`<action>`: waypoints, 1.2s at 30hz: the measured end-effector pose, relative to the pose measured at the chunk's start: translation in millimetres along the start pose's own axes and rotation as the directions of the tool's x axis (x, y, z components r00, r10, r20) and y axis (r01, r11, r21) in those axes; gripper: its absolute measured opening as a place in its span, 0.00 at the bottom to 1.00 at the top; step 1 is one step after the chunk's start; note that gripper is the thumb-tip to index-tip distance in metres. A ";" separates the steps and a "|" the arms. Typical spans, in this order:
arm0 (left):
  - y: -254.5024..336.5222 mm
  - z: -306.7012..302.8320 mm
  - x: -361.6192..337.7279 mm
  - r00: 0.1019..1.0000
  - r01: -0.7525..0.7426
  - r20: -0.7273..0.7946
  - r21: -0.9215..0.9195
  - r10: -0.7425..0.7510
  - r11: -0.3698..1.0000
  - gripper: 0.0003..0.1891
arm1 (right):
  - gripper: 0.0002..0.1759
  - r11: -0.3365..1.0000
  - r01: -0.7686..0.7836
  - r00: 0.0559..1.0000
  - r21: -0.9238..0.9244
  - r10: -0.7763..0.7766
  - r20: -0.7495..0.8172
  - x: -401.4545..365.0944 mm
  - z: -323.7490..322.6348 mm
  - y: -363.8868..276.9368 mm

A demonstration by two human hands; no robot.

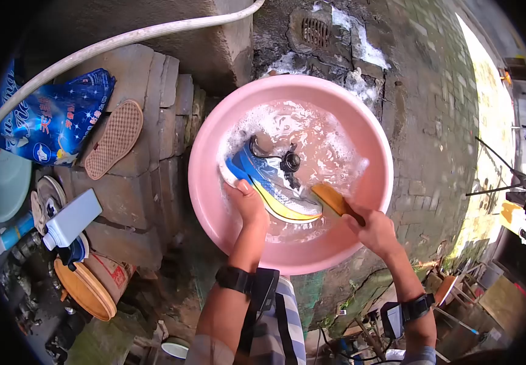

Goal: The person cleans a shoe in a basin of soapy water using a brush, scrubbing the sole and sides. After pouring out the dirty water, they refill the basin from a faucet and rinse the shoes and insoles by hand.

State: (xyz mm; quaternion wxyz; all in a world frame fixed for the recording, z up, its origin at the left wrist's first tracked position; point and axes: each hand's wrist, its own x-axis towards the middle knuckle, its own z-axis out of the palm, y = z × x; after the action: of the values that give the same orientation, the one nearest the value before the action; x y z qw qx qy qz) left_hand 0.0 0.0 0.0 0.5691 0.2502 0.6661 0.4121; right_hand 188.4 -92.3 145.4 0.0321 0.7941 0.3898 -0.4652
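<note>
A blue, grey and yellow sneaker (269, 185) lies on its side in soapy, murky water inside a pink basin (199, 176). My left hand (248, 204) is closed around the heel end of the shoe, near the basin's left side. In my right hand (375, 231) is a wooden brush (331, 199), gripped by its dark handle. The brush head is beside the shoe's toe; whether it touches cannot be made out. Its bristles are hidden. A black round thing with a cord (290, 161) lies at the shoe's opening.
Left of the basin, stacked bricks (129, 201) hold an insole (114, 140), a blue detergent bag (62, 115) and a white bottle (74, 219). A pale hose (135, 38) arches across the upper left. Behind the basin is a floor drain (316, 32) with suds nearby.
</note>
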 end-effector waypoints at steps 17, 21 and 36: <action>69.5 -61.6 -73.5 0.640 0.552 0.526 0.192 -0.560 0.811 0.12 | 0.28 0.979 0.093 0.817 0.181 0.028 -0.576 34.8 64.0 -25.8; 117.9 -42.9 -14.5 0.750 -0.330 0.661 0.355 0.015 0.875 0.13 | 0.27 0.990 0.091 0.848 0.112 -0.018 -0.530 28.7 74.4 -14.3; 65.7 -3.6 24.4 0.737 -0.090 0.558 0.641 -0.381 0.762 0.12 | 0.29 0.996 0.081 0.807 0.039 -0.043 -0.589 67.5 46.0 -25.9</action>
State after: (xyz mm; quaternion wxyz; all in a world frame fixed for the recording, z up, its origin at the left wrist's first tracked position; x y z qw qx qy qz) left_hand -17.9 53.8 41.4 0.6807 0.4977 0.5375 -0.0002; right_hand 156.5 -53.6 75.9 -0.1299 0.8864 0.3916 -0.2100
